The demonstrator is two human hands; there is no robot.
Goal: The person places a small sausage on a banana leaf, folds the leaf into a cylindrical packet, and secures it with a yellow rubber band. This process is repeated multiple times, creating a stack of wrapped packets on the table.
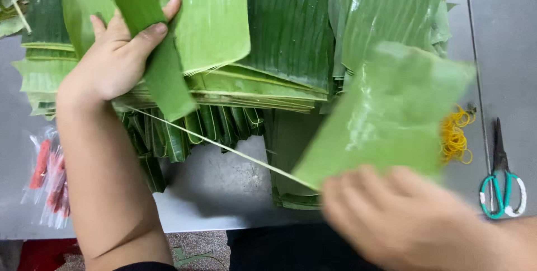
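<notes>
left hand point(114, 53) grips narrow banana leaf strip point(154, 53) over tall banana leaf stack point(279, 41); right hand point(403, 215), blurred, holds cut leaf sheet point(386, 114). most leaves seemingly unsorted; scissors point(500, 176) idle on table point(224, 187).

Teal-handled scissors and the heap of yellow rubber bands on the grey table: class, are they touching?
Apart. The head view shows bare grey table between the yellow rubber bands and the teal-handled scissors.

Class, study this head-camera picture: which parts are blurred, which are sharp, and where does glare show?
Head view: the right hand and its leaf piece are motion-blurred; the left hand, stacked leaves and scissors are sharp; pale glare streaks the leaf piece.
</notes>
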